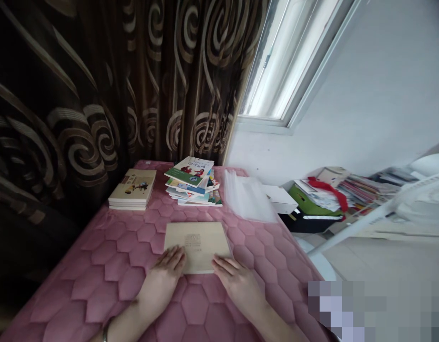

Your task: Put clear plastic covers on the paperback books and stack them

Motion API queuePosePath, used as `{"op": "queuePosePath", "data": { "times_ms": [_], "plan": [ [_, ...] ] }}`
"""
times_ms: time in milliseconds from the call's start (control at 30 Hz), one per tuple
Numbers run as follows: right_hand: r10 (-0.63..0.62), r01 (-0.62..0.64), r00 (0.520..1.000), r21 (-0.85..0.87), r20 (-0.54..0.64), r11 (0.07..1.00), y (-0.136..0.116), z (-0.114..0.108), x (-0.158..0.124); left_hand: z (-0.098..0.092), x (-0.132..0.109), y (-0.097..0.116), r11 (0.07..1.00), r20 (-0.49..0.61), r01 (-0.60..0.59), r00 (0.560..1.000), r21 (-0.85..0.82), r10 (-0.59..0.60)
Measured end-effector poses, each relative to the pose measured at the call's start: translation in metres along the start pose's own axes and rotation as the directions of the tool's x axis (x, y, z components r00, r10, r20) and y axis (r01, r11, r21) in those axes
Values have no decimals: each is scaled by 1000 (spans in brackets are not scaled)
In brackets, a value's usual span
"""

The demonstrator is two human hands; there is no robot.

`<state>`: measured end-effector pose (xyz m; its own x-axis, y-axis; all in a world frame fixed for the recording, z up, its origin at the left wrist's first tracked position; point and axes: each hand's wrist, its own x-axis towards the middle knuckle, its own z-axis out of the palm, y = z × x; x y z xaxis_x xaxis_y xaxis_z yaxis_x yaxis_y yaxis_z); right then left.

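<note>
A cream-coloured book (201,237) with a small block of print lies flat on the pink quilted cover (134,266) in front of me. My left hand (171,262) rests on its near left corner, fingers stretched out flat. On the near right corner lies my right hand (228,270), its fingers also extended and laid on the cover. Neither hand grips the book. A bracelet shows on my left wrist.
Beyond the book are a neat stack of cream books (134,187), a looser pile of colourful books (193,178) and clear plastic sleeves (248,197). A white box (279,198) and heaped papers (321,194) stand right. A patterned curtain (151,85) hangs behind.
</note>
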<state>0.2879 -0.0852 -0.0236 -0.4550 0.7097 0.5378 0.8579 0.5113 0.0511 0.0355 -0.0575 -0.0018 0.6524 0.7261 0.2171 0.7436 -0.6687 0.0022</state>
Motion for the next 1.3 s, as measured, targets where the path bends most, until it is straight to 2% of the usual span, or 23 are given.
{"op": "queuePosePath", "data": {
  "times_ms": [233, 600, 733, 867, 967, 1033, 1167, 1233, 1300],
  "plan": [
    [10, -8, 999, 41, -37, 999, -1, -6, 3, 9, -4, -2, 998, -62, 37, 997, -45, -40],
    [-9, 10, 999, 28, -32, 1000, 1, -3, -1, 17, -14, -12, 997, -130, -25, 991, -67, 16],
    [2, -3, 1000, 113, 7, 994, 7, -9, 1, 13, -15, -13, 999, -113, -40, 993, -33, 36],
    [35, -34, 999, 137, -8, 990, 7, -11, -2, 10, -15, -13, 998, -100, -51, 994, -29, 48],
    [45, -42, 999, 129, -21, 991, 6, -11, -3, 6, -14, -16, 994, -82, -66, 995, -88, 59],
    [57, -53, 998, 191, -17, 980, 7, -14, -1, -1, -11, -19, 981, -57, -66, 997, -183, 57],
    [143, -178, 983, 433, 113, 884, 13, -27, 13, -23, -2, -27, 886, 45, 20, 999, -463, 2],
    [205, -275, 960, 491, 192, 826, 17, -36, 23, -32, 4, -33, 782, 86, 94, 995, -616, -51],
    [284, -376, 926, 519, 251, 768, 22, -44, 36, -37, 11, -38, 636, 117, 186, 982, -749, -150]
  ]
}}
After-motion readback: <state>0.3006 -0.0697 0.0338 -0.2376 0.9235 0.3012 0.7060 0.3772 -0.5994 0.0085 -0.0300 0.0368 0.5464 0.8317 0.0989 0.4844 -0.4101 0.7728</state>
